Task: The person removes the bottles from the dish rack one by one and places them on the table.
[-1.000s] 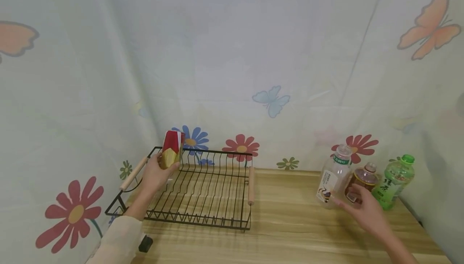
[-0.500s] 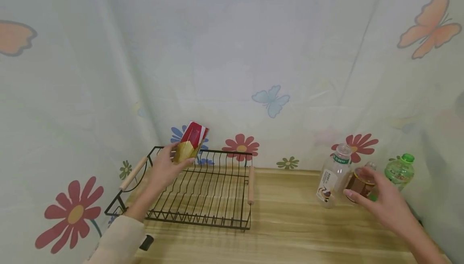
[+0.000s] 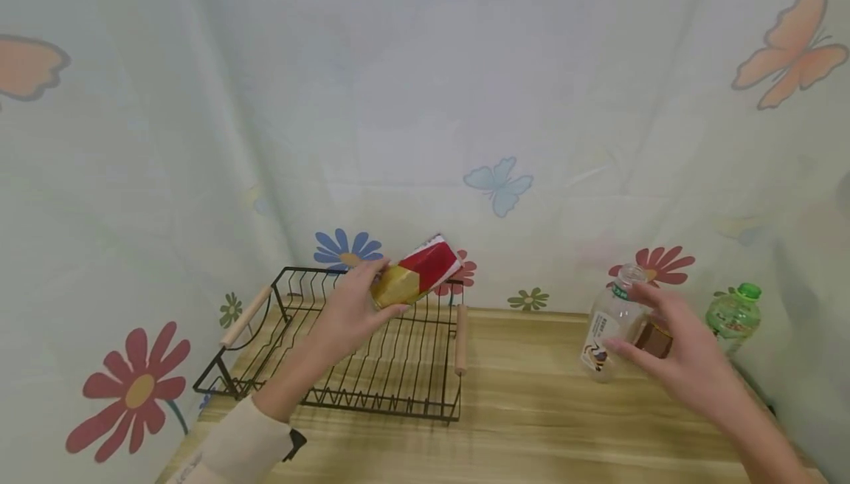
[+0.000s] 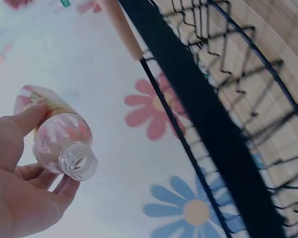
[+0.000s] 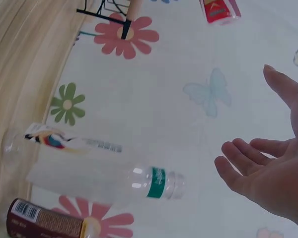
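Observation:
My left hand (image 3: 348,310) grips a bottle with a red and gold label (image 3: 425,270) above the black wire rack. The bottle tilts, its red end pointing up and right in the head view. In the left wrist view its clear, uncapped neck (image 4: 78,161) shows beside my fingers. My right hand (image 3: 697,366) is spread, thumb and fingers apart, with nothing in its grasp in the right wrist view. Nearest to it stand a clear bottle with a green neck band (image 3: 600,329) and a smaller bottle with a brown label (image 3: 654,339), partly hidden behind the hand.
Under the left hand is the wire rack (image 3: 372,407) with wooden handles (image 3: 460,344), on a wood-grain table (image 3: 524,410). A green bottle (image 3: 733,316) stands at the far right, partly behind my right hand. A flower-print curtain (image 3: 412,100) encloses the table's back and sides.
My left hand has carried the red and gold bottle rightward over the rack, tipping it from nearly upright toward the right. My right hand has risen and reached toward the clear bottle.

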Available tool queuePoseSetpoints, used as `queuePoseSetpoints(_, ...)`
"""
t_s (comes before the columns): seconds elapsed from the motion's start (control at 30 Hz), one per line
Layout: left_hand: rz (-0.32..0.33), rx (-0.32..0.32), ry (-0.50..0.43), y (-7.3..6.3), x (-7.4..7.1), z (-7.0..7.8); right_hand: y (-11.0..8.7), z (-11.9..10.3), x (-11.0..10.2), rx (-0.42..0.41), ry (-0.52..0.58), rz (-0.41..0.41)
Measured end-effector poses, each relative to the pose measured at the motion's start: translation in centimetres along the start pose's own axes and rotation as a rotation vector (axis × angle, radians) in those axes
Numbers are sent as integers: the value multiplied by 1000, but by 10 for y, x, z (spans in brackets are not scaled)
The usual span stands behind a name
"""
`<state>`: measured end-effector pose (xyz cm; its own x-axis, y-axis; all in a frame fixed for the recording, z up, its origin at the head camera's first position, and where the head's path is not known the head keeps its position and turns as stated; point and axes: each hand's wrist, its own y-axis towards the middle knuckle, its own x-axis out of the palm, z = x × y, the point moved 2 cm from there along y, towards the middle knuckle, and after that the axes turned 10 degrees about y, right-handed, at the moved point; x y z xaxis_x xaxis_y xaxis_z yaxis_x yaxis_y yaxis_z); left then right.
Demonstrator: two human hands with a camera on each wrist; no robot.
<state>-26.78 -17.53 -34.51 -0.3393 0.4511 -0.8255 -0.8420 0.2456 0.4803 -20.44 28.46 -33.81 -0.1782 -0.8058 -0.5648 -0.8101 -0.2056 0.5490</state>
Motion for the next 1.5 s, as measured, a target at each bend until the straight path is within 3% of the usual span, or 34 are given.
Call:
queuePoseSetpoints(0.23, -50, 103, 80, -3, 7, 40, 7, -22, 28, -101, -48, -63)
queuePoseSetpoints(0.53, -142, 192, 161, -8, 20, 68, 19, -42, 66, -210, -163, -141)
queuePoseSetpoints(0.9, -184, 263, 187, -8, 30, 93, 27, -47, 95, -225, -211, -206)
queuePoseSetpoints(1.07, -184, 320, 191, -9, 35, 101, 28, -52, 106, -278, -250, -222)
queuePoseSetpoints(1.27, -181, 361, 212, -10, 40, 106, 27, -52, 118, -354, -278, -221)
queuePoseSetpoints(1.5, -161, 389, 244, -12, 42, 108, 26, -48, 124, -348, -315, -235)
